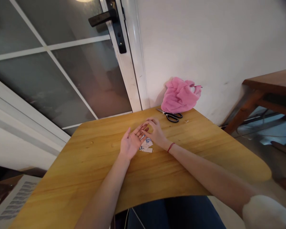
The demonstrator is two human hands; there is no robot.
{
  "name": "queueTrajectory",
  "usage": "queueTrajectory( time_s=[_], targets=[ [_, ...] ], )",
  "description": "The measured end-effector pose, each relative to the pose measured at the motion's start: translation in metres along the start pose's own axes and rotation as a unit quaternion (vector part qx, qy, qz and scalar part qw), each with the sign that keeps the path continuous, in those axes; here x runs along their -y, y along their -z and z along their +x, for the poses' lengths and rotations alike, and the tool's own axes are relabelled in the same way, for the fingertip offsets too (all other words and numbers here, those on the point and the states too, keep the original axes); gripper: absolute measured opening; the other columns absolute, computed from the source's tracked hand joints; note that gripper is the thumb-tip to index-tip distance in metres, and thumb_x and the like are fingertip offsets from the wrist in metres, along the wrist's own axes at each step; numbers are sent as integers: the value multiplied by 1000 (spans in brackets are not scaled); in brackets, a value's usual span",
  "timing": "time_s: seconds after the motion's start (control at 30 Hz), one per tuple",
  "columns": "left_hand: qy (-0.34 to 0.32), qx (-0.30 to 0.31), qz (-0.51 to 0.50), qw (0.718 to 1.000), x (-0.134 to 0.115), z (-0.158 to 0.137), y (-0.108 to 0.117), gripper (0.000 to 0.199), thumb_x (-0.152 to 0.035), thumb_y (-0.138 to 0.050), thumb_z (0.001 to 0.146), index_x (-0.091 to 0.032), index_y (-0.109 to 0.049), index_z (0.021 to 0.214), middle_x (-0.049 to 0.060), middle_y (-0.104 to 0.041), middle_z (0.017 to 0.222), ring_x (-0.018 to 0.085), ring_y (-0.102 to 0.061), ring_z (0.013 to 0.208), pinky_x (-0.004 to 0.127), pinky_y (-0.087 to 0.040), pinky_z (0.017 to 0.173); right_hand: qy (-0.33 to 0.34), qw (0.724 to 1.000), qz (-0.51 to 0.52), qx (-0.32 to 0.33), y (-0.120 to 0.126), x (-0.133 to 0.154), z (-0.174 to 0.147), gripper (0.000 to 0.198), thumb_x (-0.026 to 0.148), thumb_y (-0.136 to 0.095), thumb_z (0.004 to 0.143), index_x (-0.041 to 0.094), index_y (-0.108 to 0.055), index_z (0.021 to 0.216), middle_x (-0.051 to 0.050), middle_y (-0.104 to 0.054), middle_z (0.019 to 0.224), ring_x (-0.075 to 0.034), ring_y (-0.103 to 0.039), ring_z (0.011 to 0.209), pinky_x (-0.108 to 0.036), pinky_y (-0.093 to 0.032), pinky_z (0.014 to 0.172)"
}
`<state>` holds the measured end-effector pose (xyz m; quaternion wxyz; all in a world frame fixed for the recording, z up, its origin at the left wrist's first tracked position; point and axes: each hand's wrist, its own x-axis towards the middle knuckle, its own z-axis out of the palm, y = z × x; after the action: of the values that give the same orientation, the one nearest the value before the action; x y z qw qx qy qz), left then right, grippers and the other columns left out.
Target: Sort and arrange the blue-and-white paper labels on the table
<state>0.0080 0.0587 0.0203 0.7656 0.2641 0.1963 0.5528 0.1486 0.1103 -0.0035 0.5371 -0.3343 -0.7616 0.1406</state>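
Observation:
My left hand [130, 144] is palm up above the wooden table [90, 159], its fingers spread and nothing visible on the palm. My right hand [157, 133], with a red string bracelet [171, 147] at the wrist, reaches in from the right. Its thumb and fingers curve apart in a C shape around the left fingertips, seemingly touching them. I see nothing held between them. Just below the hands lies a small loose pile of white paper pieces [147, 150] with blue print, partly covered by the left fingers.
Behind the hands are black-handled scissors [173, 116], next to a bunched pink cloth [181, 95] against the white wall. A framed glass door [85, 79] with a dark handle borders the table's far left. A second wooden table [271, 83] stands at right.

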Motion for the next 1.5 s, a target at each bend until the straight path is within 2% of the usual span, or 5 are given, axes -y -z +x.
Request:
queueTrajectory(
  time_s=[0.33, 0.97, 1.23, 1.37, 1.5],
  targets=[
    [7, -1, -19, 1000, 2, 0, 0, 48, -44, -35, 89, -8, -61, 108, 15, -63, 105, 26, -53, 112, 40, -40, 98, 1, 1000, -2, -8, 0, 0, -2, 5, 24, -59, 79, 19, -61, 80, -9, -45, 110, -20, -47, 103, -36, -39, 95],
    [-8, -11, 13, 1000, 2, 1, 3, 52, -44, -37, 88, -7, -56, 118, 17, -52, 129, 28, -45, 122, 42, -36, 103, -13, 1000, -10, 9, 20, 2, 9, 8, 26, -63, 78, 20, -66, 73, -4, -53, 90, -19, -50, 94, -37, -40, 89],
    [-17, 0, 17, 1000, 3, 1, 3, 50, -41, -40, 86, -7, -53, 121, 16, -44, 137, 28, -37, 129, 40, -32, 107, -171, 982, 1, 75, 125, -45, 5, 23, 41, -66, 69, 19, -67, 73, -4, -63, 81, -16, -56, 75, -31, -42, 70],
    [-25, 4, 26, 999, 4, 2, 5, 49, -40, -40, 87, -7, -54, 120, 15, -42, 139, 29, -36, 130, 42, -31, 108, -341, 937, -31, 66, 203, -74, -4, 30, 44, -63, 66, 16, -69, 76, -4, -65, 78, -12, -56, 71, -29, -38, 67],
    [-29, 6, 33, 999, 4, 3, 5, 48, -39, -40, 87, -9, -53, 122, 14, -43, 139, 27, -36, 130, 42, -29, 109, -425, 903, -41, 46, 266, -97, -15, 34, 42, -71, 58, 14, -69, 78, -8, -67, 86, -14, -55, 75, -27, -40, 66]
  ],
)
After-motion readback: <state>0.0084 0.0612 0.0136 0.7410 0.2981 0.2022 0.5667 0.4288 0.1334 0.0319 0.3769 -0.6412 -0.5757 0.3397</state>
